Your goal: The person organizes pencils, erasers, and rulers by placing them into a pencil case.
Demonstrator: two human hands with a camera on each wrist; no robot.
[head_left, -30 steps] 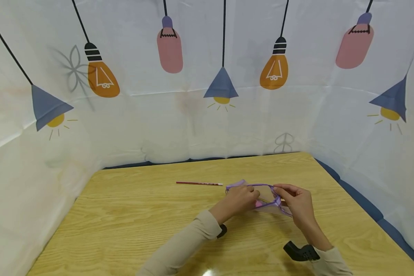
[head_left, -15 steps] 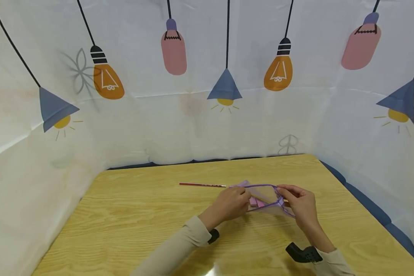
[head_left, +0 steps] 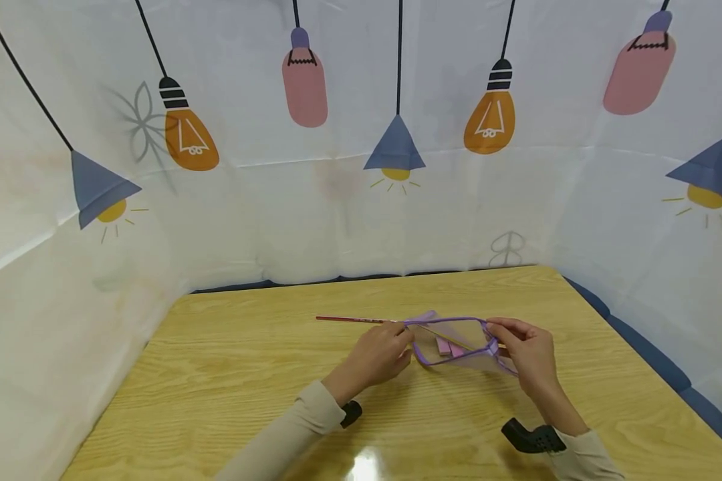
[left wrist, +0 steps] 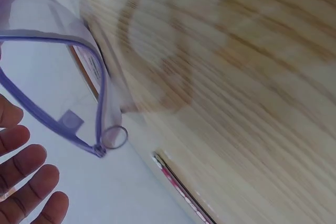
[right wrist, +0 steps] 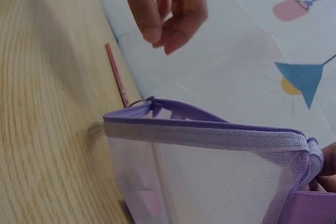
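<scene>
A purple mesh zipper pouch (head_left: 457,361) stands unzipped on the table, its mouth held wide. At its right end my right hand (head_left: 528,351) pinches the rim between thumb and fingers. My left hand (head_left: 376,354) is by the other end, and in the right wrist view the left hand (right wrist: 176,9) hangs apart from the pouch with loosely bent fingers and nothing in them. A zipper ring (left wrist: 115,137) dangles at that end. Inside lie a yellowish pencil (head_left: 445,336) and pink blocks (head_left: 443,347), seen through the mesh too.
A dark red pencil (head_left: 349,319) lies on the wooden table (head_left: 228,374) just beyond the left hand, its tip end partly near the pouch. A white curtain (head_left: 265,220) printed with lamps surrounds the table's back and sides.
My left hand has moved left along the pouch's mouth to its left end, leaving the mouth and the pink blocks more visible. My right hand keeps its grip at the right end.
</scene>
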